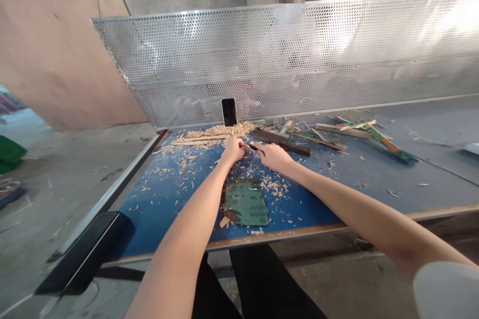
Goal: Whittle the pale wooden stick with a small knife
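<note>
My left hand (pixel 234 150) is closed in a pinch above the blue tabletop (pixel 149 214); what it holds is too small to make out. Just to its right, my right hand (pixel 274 155) is wrapped round a small dark-handled tool (pixel 253 146), whose tip points toward my left hand. Wood shavings (pixel 239 130) are heaped behind my hands and scattered around them. A green sheet of sandpaper (pixel 245 204) with printed letters lies nearer the front edge. Behind my right hand rests a broad blade with a wooden handle (pixel 299 148).
A phone (pixel 229 112) stands upright against a perforated metal screen (pixel 209 60). Painted wood strips (pixel 392 147) lie at the right. A black box-like object (pixel 84 251) is at the left table edge. A masked person (pixel 290 25) is behind the screen.
</note>
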Available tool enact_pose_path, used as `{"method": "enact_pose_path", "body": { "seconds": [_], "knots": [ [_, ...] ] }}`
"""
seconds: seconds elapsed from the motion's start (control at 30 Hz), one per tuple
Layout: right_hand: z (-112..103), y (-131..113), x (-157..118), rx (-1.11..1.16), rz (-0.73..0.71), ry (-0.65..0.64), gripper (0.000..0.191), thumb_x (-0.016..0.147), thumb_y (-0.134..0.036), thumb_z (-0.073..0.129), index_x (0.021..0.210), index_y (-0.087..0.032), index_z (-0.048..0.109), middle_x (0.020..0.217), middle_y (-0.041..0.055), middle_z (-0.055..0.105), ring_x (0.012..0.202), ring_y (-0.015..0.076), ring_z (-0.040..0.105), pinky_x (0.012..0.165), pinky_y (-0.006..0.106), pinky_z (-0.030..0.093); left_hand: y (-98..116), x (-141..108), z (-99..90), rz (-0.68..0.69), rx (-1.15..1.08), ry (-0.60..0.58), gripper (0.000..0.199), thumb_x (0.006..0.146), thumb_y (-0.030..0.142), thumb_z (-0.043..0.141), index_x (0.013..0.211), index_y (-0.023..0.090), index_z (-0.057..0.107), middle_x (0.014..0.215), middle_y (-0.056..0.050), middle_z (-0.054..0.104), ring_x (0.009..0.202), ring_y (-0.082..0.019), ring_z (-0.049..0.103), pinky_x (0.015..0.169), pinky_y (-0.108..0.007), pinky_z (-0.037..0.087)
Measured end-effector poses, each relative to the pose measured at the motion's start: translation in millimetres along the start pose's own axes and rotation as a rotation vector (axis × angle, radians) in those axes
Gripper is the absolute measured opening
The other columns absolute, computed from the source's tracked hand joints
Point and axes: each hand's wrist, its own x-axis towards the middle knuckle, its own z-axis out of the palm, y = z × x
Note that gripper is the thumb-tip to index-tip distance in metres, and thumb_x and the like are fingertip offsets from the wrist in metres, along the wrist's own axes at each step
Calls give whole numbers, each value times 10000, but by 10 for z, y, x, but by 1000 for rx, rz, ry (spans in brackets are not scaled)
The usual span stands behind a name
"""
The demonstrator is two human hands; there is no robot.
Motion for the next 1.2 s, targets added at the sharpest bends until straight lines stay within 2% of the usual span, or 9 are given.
{"method": "enact_pose_path", "body": {
  "seconds": [0.13, 0.4, 0.83, 1.03, 1.2],
  "knots": [
    [-2, -14, 6, -11, -5, 2, 521, 1117, -315, 408, 1590, -286, 624, 1294, 133, 809, 1157, 322, 773, 989, 393, 572, -11, 10, 4, 20, 11, -14, 166, 890, 206, 734, 729, 169, 746, 758, -69, 740, 758, -217, 647, 744, -316, 493],
    [33, -28, 16, -25, -9, -7, 526, 1122, -300, 396, 1608, -253, 593, 1327, 143, 797, 1187, 306, 764, 1020, 395, 562, -41, 17, 39, 67, 38, -15, 170, 906, 197, 717, 742, 162, 744, 763, -77, 734, 750, -213, 645, 718, -305, 470],
    [-6, 6, -28, 35, -1, 16, 528, 1124, -342, 403, 1611, -319, 604, 1236, 121, 824, 1098, 311, 786, 932, 373, 572, -65, 20, 49, 17, 71, 13, 142, 934, 201, 726, 800, 163, 749, 839, -93, 749, 802, -220, 659, 750, -310, 478],
    [21, 6, 38, 39, -5, 20, 508, 1129, -337, 410, 1591, -299, 619, 1302, 119, 808, 1149, 296, 772, 992, 372, 556, -68, 30, 27, 56, 55, 7, 158, 933, 195, 733, 780, 160, 757, 823, -94, 757, 796, -219, 670, 758, -311, 483],
    [-6, -36, 35, 15, -13, -4, 519, 1129, -327, 383, 1597, -276, 603, 1339, 127, 794, 1168, 302, 769, 977, 376, 566, -32, 21, -8, 0, 45, 3, 140, 923, 240, 757, 813, 164, 798, 821, -98, 777, 787, -233, 692, 768, -325, 507]
  ]
}}
